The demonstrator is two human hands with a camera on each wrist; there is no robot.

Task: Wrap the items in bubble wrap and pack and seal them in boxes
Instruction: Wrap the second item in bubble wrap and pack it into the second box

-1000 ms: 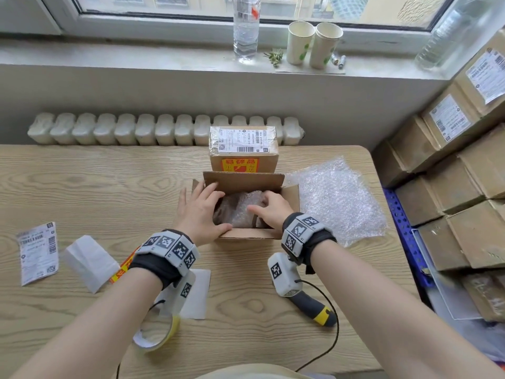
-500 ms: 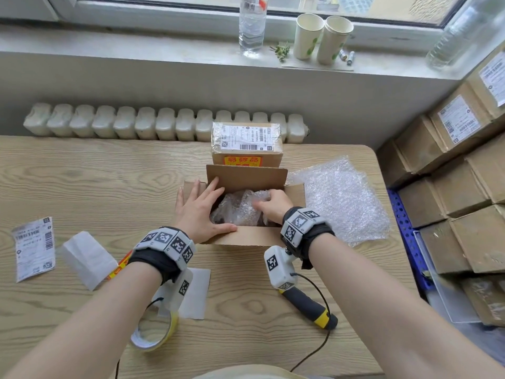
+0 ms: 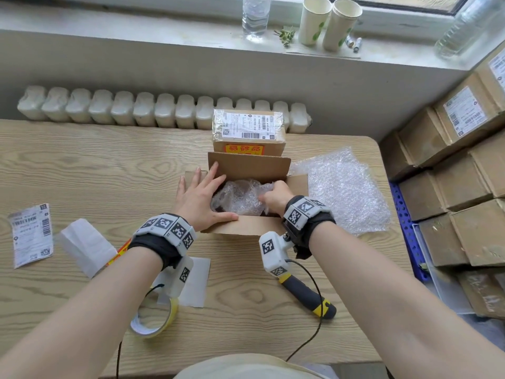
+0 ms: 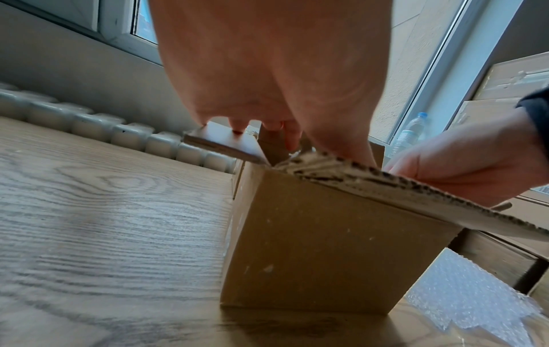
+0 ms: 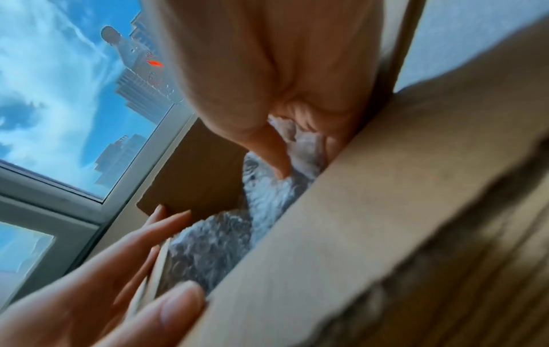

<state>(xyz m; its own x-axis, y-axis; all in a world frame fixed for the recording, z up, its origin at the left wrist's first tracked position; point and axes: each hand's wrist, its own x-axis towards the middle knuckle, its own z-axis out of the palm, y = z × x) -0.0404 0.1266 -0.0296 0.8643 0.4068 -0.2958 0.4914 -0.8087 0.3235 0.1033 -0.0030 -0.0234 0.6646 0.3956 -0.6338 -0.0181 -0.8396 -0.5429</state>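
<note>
Bubble-wrapped item down inside open cardboard box mid-tabletop, flaps up. Left hand flat, fingers spread straight across left flap and rim, thumb on near flap. Right hand reaching into box, fingers curled, pressing or pinching the wrap; which one cannot tell. Likely light; wrap soft, crinkly, somewhat slick, contents hidden, probably fragile. Best taken around the wrapped body with broad gentle grip, not loose film. Spare bubble wrap sheet just right of box.
</note>
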